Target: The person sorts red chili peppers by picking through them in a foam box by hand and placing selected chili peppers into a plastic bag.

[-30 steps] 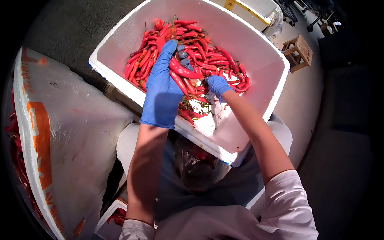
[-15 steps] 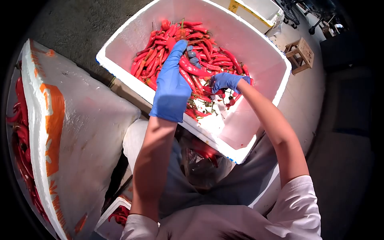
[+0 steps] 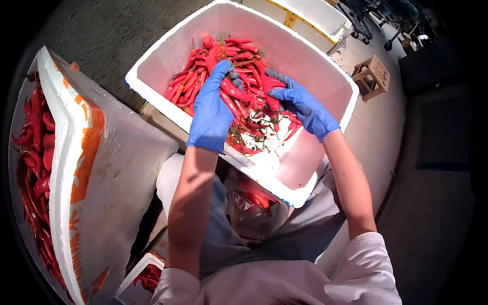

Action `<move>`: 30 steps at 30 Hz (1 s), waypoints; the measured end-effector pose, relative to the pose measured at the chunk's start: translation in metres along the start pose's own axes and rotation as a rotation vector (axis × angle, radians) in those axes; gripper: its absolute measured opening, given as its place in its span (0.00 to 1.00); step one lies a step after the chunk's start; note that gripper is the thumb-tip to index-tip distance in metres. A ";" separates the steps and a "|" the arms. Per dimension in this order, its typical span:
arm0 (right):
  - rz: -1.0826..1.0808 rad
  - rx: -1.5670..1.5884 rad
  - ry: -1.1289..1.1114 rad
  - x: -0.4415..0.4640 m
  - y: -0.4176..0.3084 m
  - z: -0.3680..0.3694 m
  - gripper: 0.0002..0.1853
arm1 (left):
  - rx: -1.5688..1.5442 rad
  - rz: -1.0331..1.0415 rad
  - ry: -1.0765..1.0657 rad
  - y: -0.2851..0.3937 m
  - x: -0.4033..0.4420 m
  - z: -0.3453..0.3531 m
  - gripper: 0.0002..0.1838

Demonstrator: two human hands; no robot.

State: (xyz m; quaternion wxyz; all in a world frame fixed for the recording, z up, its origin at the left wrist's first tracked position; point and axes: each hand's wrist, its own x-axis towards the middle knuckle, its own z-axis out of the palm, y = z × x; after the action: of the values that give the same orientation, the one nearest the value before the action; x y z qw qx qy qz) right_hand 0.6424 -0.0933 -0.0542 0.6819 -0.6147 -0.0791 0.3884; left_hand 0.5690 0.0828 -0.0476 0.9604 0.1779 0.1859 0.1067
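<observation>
Both of my hands wear blue gloves inside a white foam box of red chili peppers. My left hand is closed around a few chilies, with its thumb on top and its grey-tipped fingers curled behind them. Facing it from the right, my right hand has thumb and fingers closed on a long red chili that points down. Part of that chili is hidden by the fingers. Below the hands, loose green stems and chili pieces lie on the box floor.
A tall foam box with orange tape stands at left, holding more chilies. Between my legs is a clear plastic bag with red chilies. A smaller foam box sits lower left. A wooden stool and another foam box stand beyond.
My right hand has risen from the chilies near the box's right side and turned toward my left hand, now with a chili in it. My left hand keeps its hold. The view has shifted slightly.
</observation>
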 end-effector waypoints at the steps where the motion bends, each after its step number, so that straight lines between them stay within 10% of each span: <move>1: -0.001 0.000 0.001 -0.001 -0.003 -0.001 0.27 | 0.018 -0.021 -0.011 -0.001 0.000 -0.001 0.09; 19: -0.061 0.833 -0.279 -0.004 -0.017 -0.042 0.13 | 0.475 -0.254 -0.330 -0.043 -0.012 0.008 0.14; 25: -0.112 0.978 0.293 -0.005 -0.016 -0.025 0.11 | 0.549 -0.231 -0.418 -0.066 -0.017 0.014 0.18; 30: -0.199 0.867 0.201 -0.013 -0.027 -0.030 0.09 | 0.375 -0.297 -0.432 -0.061 -0.030 0.024 0.16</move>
State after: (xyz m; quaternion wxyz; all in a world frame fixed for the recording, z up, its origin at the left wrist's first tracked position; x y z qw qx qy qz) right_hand 0.6629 -0.1229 -0.0321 0.9145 -0.2967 0.0988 0.2568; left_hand 0.5596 0.0118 -0.0403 0.9332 0.3413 0.0178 -0.1109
